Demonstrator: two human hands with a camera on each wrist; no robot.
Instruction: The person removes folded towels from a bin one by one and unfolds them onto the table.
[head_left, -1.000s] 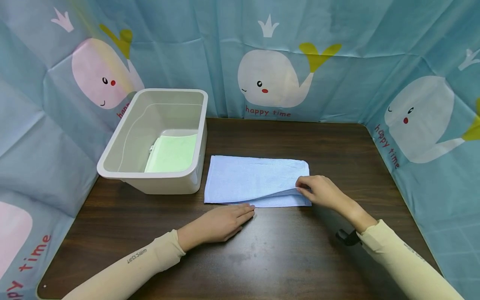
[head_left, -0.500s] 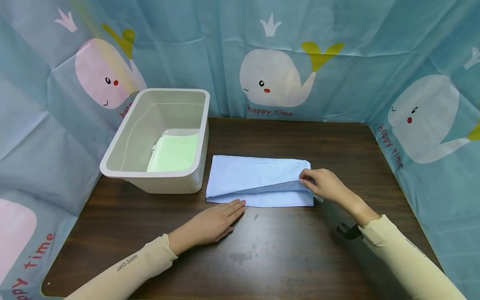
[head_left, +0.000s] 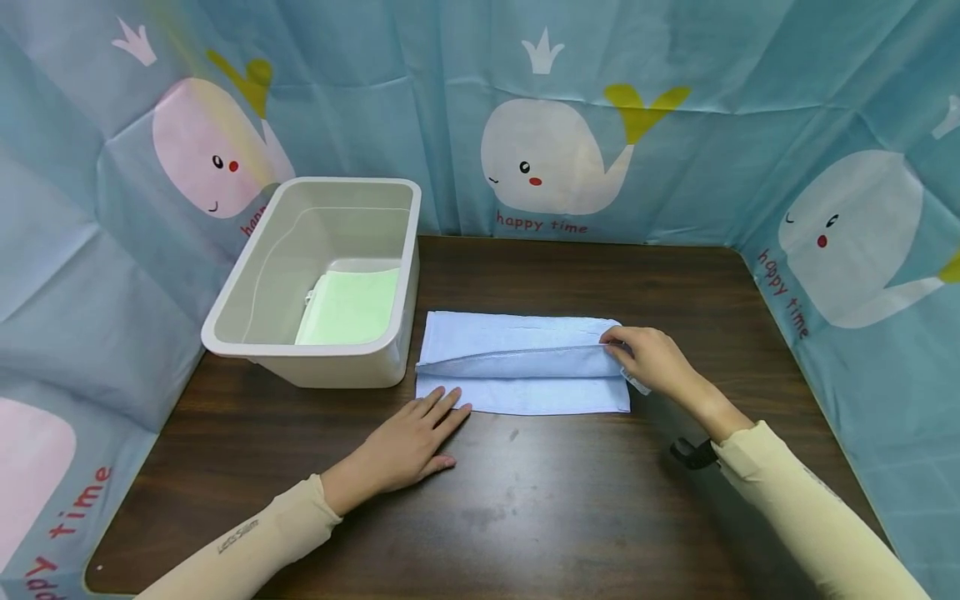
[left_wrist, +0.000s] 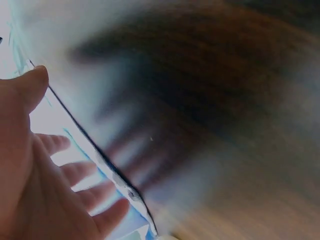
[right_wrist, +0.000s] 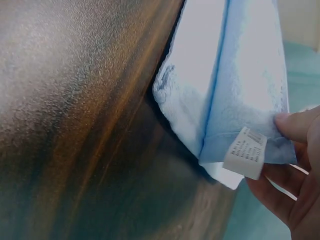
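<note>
A light blue towel (head_left: 525, 395) lies folded on the table, its upper layer lifted along the front and turned back toward the far side. My right hand (head_left: 647, 357) pinches the right end of that raised layer between thumb and fingers. In the right wrist view a printed white label (right_wrist: 246, 152) hangs from the towel's edge beside the fingers. My left hand (head_left: 408, 437) is spread with straight fingers, the fingertips at the towel's front left edge. The left wrist view shows the same hand (left_wrist: 55, 175) with its fingers apart and the towel's edge behind them.
Left of the towel stands a grey plastic bin (head_left: 300, 350) with a folded light green cloth (head_left: 351, 307) inside. The dark wooden table (head_left: 570, 517) meets a blue curtain (head_left: 360, 125) printed with whales at the back and sides.
My right hand has raised the towel's upper layer and drawn it away from me, opening the fold. My left hand has slid left along the front edge, and its fingers have spread.
</note>
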